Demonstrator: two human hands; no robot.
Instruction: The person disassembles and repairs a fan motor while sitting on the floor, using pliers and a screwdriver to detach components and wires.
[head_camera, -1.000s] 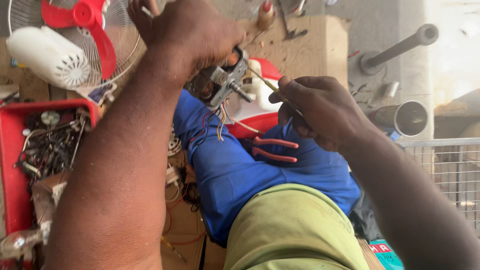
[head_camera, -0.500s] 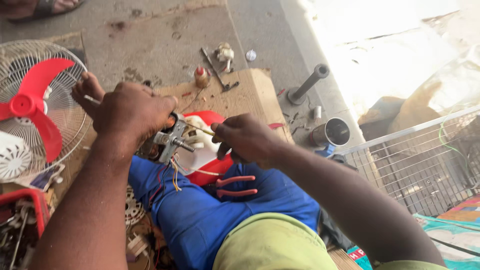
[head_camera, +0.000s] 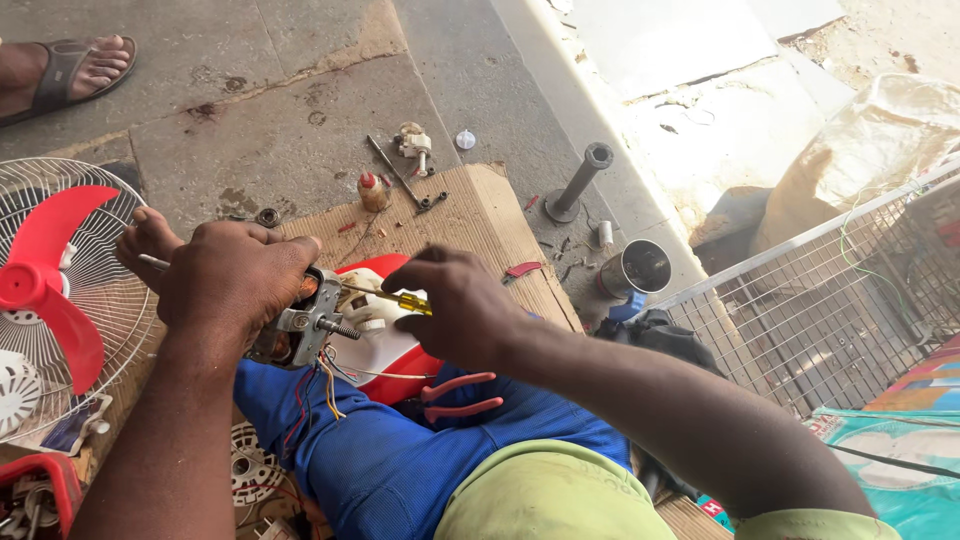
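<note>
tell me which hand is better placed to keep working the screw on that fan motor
Right, probably. The right hand already holds the yellow-handled screwdriver with its shaft pointing into the small metal fan motor. The left hand is wrapped over the motor, steadying it on the blue-trousered leg.

My left hand (head_camera: 235, 285) is curled over, knuckles up, fingers closed in a firm grip, the forearm running straight up from the lower left. My right hand (head_camera: 460, 305) reaches in from the right, fingers pinched together and pointing left, its wrist level and arm stretched across my lap.
</note>
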